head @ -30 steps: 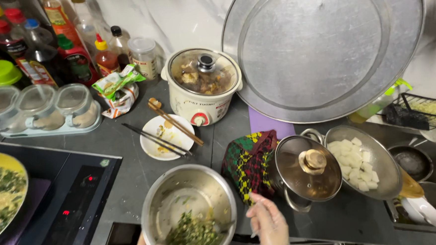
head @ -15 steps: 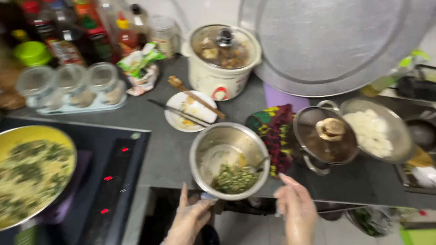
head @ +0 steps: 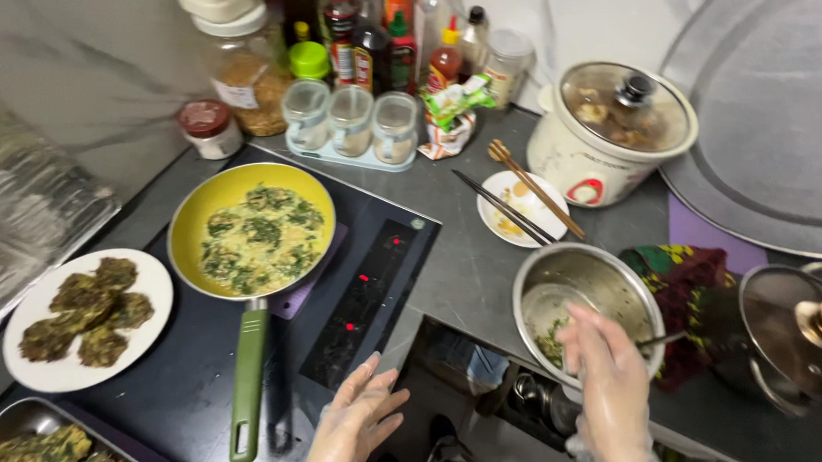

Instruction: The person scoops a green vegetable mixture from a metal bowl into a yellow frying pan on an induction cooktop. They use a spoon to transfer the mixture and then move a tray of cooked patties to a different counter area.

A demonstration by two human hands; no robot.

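Right hand (head: 609, 389), gloved in clear plastic, at five o'clock, fingers curled narrow over the near rim of the round steel mixing bowl (head: 585, 304) holding chopped greens; actual hold on anything unclear. Left hand (head: 351, 434), gloved, at six o'clock, fingers spread wide, holding nothing, beside the green-handled yellow frying pan (head: 252, 232) at ten o'clock.

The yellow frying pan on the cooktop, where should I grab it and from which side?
Grip the yellow frying pan by its green handle, coming from the near edge of the cooktop. The handle is long and points straight toward you, clear of the egg-and-greens mix filling the bowl of the pan. Your left hand is closest, just to the handle's right, so it probably suits best.
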